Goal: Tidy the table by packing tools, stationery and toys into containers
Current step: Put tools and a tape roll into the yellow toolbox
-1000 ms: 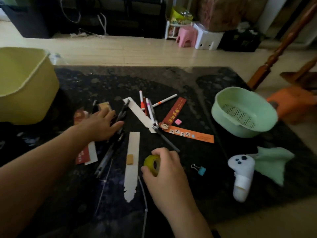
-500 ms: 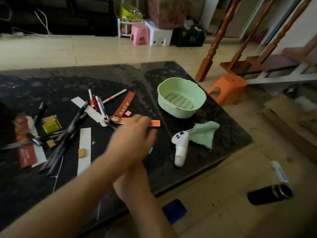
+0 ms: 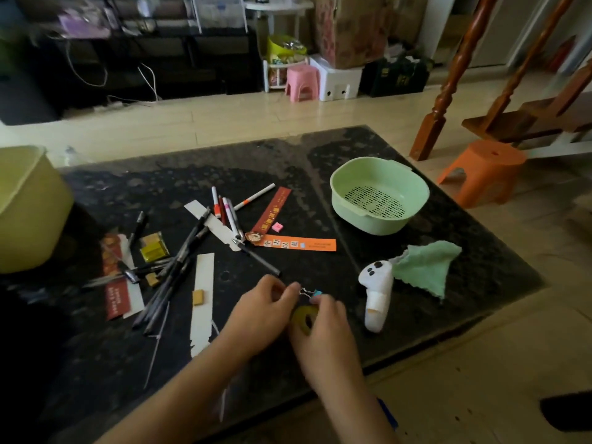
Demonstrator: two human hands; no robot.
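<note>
Head view: my right hand (image 3: pixel 323 328) is gripping the tape roll (image 3: pixel 302 318), left fingers (image 3: pixel 292 289) pinching the clip (image 3: pixel 315 293); basket (image 3: pixel 336 187) sitting empty, pens (image 3: pixel 179 267) lying loose.

Seemingly curled, left hand (image 3: pixel 261 310) and right hand (image 3: pixel 325 331) meet.

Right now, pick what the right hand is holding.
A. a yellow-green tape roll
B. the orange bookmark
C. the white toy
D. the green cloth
A: the right hand has its fingers curled round the yellow-green tape roll, while the white toy, the green cloth and the orange bookmark lie apart from it on the table.
</note>
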